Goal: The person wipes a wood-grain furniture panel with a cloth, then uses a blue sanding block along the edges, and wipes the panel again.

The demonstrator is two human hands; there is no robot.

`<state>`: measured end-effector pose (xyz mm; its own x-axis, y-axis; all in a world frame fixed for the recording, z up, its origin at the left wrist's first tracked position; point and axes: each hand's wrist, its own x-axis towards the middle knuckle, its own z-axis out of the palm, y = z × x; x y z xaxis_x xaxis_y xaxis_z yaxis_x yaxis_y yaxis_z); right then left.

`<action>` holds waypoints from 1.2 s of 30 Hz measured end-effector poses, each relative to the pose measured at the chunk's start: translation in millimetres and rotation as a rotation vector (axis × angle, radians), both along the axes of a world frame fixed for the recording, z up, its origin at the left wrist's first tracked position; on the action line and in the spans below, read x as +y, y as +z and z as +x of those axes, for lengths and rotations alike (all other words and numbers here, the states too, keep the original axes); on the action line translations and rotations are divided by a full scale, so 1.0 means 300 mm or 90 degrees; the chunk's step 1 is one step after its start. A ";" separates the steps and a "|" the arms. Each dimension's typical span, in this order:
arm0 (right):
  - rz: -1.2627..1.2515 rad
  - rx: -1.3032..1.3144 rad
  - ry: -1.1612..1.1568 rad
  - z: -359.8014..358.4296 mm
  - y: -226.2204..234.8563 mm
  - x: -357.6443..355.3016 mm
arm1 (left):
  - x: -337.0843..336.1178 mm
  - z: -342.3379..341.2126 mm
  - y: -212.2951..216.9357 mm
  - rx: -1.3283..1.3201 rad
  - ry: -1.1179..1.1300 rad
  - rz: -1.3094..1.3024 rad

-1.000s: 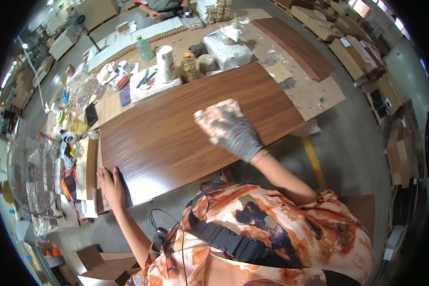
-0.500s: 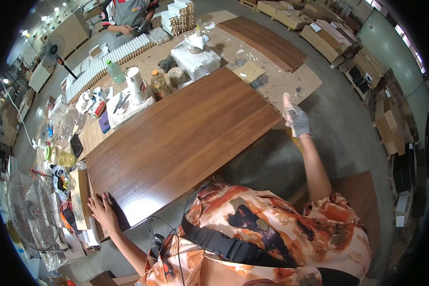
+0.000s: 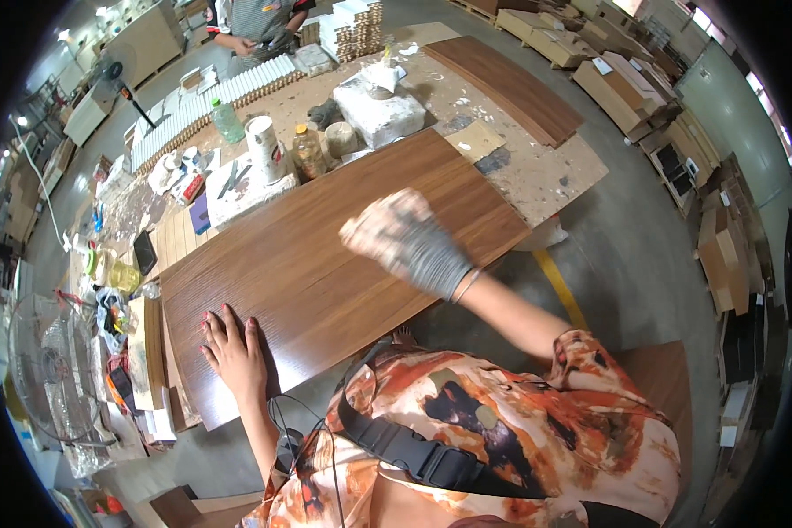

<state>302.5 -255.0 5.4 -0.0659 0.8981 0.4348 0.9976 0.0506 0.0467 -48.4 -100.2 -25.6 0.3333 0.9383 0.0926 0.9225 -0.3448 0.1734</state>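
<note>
A long dark brown wood-grain board (image 3: pixel 326 282) lies slantwise on the workbench in front of me. My left hand (image 3: pixel 238 356) is bare and rests flat on the board's near left end, fingers spread. Over the middle of the board is my right hand (image 3: pixel 405 242), in a grey glove that leaves the fingertips uncovered. Its fingers are curled and somewhat blurred; whatever they hold, if anything, is hidden.
Behind the board stand a white cylindrical container (image 3: pixel 266 148), an orange-capped jar (image 3: pixel 309 151), a green bottle (image 3: pixel 227 121) and a white-smeared block (image 3: pixel 380 110). More brown boards (image 3: pixel 510 88) lie far right. A person (image 3: pixel 255 31) works across the bench; a fan (image 3: pixel 55 365) stands left.
My right hand has swung left from beyond the board's right corner to above its middle, and its fingers have curled. My left hand has slid inward from the left edge onto the board.
</note>
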 end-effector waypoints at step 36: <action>0.079 -0.149 0.059 0.358 -0.129 0.452 | -0.007 -0.003 0.018 -0.030 0.001 -0.004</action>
